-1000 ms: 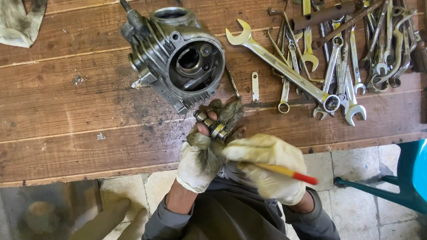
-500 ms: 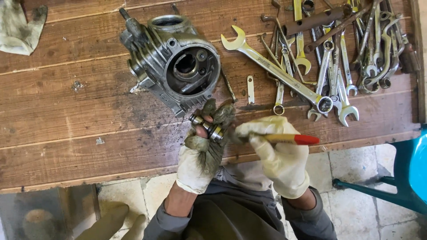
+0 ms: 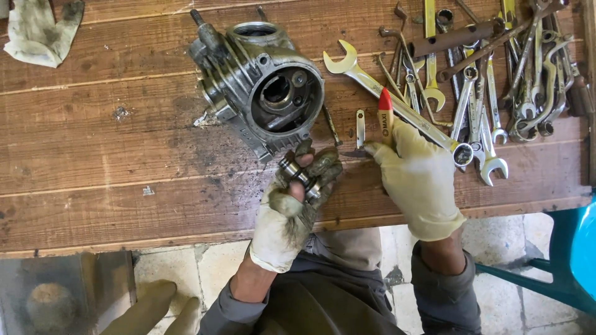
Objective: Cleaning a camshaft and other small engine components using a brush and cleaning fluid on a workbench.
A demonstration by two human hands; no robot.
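Note:
My left hand (image 3: 293, 208), in a dirty work glove, holds a small metal shaft with bearings (image 3: 298, 175) just below the grey engine cylinder head (image 3: 261, 90) that sits on the wooden bench (image 3: 124, 161). My right hand (image 3: 417, 177), also gloved, grips a yellow-handled tool with a red end (image 3: 385, 107); its handle points away from me and its tip rests on the bench beside a small flat metal piece (image 3: 361, 127).
A heap of wrenches and spanners (image 3: 496, 80) covers the bench's right part, with one long combination wrench (image 3: 397, 105) lying diagonally. A dirty rag or glove (image 3: 43, 31) lies at the far left corner. A teal chair (image 3: 571, 260) stands at the right, below the bench.
My right hand swung the yellow tool from lying across in front of me to upright on the bench. My left hand kept the metal shaft and moved slightly closer to the cylinder head.

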